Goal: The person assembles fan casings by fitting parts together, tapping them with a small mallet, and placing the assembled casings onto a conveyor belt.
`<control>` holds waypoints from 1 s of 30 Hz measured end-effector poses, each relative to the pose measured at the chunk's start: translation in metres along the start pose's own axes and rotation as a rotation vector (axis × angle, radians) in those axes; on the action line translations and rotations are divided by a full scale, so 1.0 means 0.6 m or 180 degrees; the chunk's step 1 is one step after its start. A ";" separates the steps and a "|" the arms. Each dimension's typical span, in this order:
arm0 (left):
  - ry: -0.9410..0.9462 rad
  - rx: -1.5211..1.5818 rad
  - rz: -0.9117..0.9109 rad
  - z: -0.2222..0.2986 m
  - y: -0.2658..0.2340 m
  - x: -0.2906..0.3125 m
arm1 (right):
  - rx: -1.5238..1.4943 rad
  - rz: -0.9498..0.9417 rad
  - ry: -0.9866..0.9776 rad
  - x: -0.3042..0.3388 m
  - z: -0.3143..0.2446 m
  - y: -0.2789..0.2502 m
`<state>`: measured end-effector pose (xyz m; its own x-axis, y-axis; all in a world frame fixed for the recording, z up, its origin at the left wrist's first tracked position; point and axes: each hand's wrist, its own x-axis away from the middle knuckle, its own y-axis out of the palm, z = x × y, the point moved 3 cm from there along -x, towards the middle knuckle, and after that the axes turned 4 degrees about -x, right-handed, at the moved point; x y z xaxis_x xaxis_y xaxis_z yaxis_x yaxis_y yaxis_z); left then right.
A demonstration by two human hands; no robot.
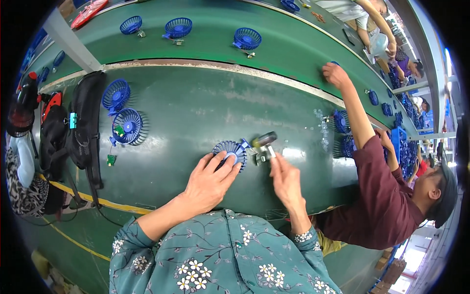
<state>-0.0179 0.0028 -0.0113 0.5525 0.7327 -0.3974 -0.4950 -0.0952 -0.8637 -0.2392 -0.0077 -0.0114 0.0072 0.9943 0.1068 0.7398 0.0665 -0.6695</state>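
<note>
On the green table in front of me lies a round blue fan housing [231, 148] with thin ribs, its stub pointing right. My left hand [211, 181] lies over its near side, fingers holding it down. My right hand [286, 179] is closed around the pale handle of a small hammer [265, 140], slightly blurred; its dark head is beside the stub. Just under the hammer, a small circuit board [260, 159] sits by the housing, partly hidden. Two more blue fan housings, an upper one [116, 96] and a lower one [127, 126], rest to the left with a green board [111, 159] nearby.
Beyond a pale ledge, a green belt [210, 46] carries several blue housings with boards. A black bag [87, 122] and a dark bottle [23, 105] are at the left. Small clear pieces [323, 130] lie right, near a co-worker in a maroon shirt [379, 196] whose arm reaches across the belt.
</note>
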 end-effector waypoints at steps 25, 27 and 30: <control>-0.0891 0.0578 -0.0256 -0.039 -0.001 -0.034 | -0.2762 0.0191 0.1026 -0.078 0.005 -0.039; -0.0918 0.0780 -0.0138 -0.041 -0.009 -0.027 | -0.3236 -0.0343 0.1150 -0.078 -0.021 -0.024; -0.0749 0.1217 0.0019 -0.031 -0.034 -0.024 | -0.3624 -0.0864 0.1219 -0.068 -0.033 -0.005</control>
<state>-0.0037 -0.0184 0.0063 0.4030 0.8705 -0.2825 -0.7344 0.1235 -0.6674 -0.2285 -0.0501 0.0007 -0.1833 0.8581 0.4797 0.9113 -0.0347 0.4102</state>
